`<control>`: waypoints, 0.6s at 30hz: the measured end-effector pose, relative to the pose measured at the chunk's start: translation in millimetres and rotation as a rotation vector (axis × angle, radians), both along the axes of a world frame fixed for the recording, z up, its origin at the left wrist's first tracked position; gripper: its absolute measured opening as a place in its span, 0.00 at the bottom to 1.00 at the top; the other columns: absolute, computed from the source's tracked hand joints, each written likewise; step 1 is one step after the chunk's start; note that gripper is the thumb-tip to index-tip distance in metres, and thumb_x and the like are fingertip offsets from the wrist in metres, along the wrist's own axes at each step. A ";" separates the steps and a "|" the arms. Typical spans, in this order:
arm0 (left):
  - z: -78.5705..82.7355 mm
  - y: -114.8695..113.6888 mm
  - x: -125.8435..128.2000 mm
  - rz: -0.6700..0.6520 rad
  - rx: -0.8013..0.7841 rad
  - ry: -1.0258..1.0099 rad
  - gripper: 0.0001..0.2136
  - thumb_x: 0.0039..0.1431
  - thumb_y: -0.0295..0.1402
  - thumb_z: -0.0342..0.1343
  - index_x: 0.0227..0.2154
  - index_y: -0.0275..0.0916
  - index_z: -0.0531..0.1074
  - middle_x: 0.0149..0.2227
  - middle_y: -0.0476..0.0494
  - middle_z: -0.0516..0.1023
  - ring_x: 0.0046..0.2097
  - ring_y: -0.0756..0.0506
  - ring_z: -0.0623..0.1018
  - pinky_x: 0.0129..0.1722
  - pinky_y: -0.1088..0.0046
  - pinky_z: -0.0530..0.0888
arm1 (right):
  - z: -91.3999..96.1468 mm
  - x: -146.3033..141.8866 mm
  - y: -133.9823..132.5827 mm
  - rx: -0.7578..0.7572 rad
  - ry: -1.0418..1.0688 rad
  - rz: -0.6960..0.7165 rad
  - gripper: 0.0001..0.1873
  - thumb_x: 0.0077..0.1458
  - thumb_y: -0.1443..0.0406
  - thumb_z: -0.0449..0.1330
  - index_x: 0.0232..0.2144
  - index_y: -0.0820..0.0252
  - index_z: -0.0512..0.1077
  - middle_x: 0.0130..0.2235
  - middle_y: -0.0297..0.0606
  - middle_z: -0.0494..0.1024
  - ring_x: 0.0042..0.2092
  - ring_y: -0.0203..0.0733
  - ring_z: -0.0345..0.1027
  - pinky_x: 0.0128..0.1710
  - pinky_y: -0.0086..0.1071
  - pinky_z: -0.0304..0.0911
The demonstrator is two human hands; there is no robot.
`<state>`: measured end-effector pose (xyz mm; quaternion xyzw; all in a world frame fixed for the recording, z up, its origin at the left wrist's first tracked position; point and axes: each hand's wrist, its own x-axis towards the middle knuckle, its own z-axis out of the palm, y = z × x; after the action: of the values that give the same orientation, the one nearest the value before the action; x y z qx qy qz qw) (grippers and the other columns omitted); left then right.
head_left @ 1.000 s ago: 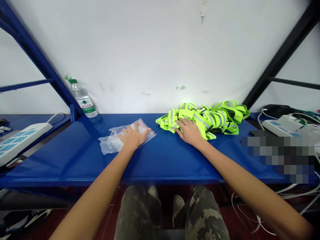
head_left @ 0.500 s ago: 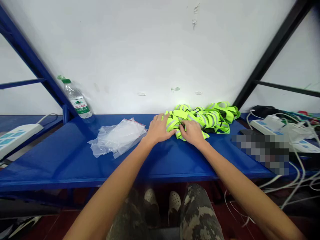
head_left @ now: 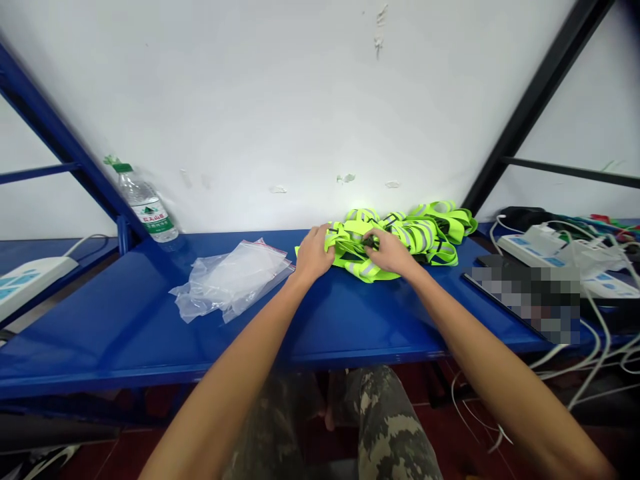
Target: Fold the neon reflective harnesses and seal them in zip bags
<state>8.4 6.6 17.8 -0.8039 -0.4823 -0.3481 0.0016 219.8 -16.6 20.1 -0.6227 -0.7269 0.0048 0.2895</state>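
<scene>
Reflective straps point(head_left: 423, 235) are gripped by left hand point(head_left: 315, 255) and right hand point(head_left: 391, 253), forearms angled inward.

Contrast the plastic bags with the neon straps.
The plastic bags are translucent and whitish; the neon straps are yellow-green with grey stripes. The bags lie fairly flat, while the straps form a loose heap. Both rest on the blue table.
</scene>
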 end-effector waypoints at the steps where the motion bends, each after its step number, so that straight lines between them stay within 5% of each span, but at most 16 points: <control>1: 2.7 -0.2 0.5 0.012 0.043 -0.025 0.23 0.57 0.26 0.50 0.58 0.37 0.64 0.54 0.37 0.71 0.55 0.40 0.72 0.57 0.64 0.69 | 5.6 1.0 1.2 0.078 0.071 -0.001 0.16 0.51 0.66 0.57 0.44 0.58 0.72 0.39 0.42 0.79 0.38 0.49 0.72 0.41 0.39 0.64; 6: 28.4 9.4 0.8 0.134 0.164 0.045 0.26 0.55 0.22 0.48 0.58 0.39 0.64 0.56 0.36 0.67 0.55 0.38 0.71 0.52 0.62 0.72 | 49.5 9.1 0.2 0.513 0.336 -0.004 0.11 0.53 0.66 0.57 0.41 0.59 0.70 0.40 0.43 0.76 0.44 0.48 0.71 0.46 0.40 0.65; 11: 55.4 31.5 -6.8 0.283 0.076 0.101 0.22 0.55 0.22 0.47 0.53 0.40 0.68 0.50 0.34 0.73 0.51 0.35 0.74 0.45 0.60 0.72 | 87.7 22.2 -8.7 0.853 0.406 -0.172 0.12 0.59 0.64 0.54 0.45 0.58 0.65 0.44 0.44 0.71 0.49 0.49 0.68 0.49 0.45 0.63; 14: 70.2 41.8 -11.1 0.333 0.019 -0.068 0.13 0.58 0.27 0.46 0.44 0.40 0.70 0.43 0.34 0.76 0.46 0.34 0.75 0.43 0.58 0.71 | 89.7 23.4 -11.4 0.861 0.406 -0.179 0.12 0.60 0.61 0.54 0.45 0.58 0.65 0.43 0.44 0.71 0.50 0.51 0.68 0.50 0.46 0.63; 18: 89.2 47.2 -7.4 0.276 0.022 -0.415 0.07 0.60 0.33 0.47 0.34 0.42 0.70 0.37 0.41 0.78 0.42 0.39 0.76 0.42 0.62 0.70 | 74.2 15.8 -9.5 0.665 0.360 -0.055 0.09 0.56 0.61 0.57 0.38 0.58 0.69 0.39 0.42 0.74 0.44 0.48 0.70 0.48 0.44 0.64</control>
<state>1.0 53.8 107.0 -0.6417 -0.5735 -0.5076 -0.0411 235.6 -26.1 94.3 -0.5031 -0.6093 -0.1296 0.5990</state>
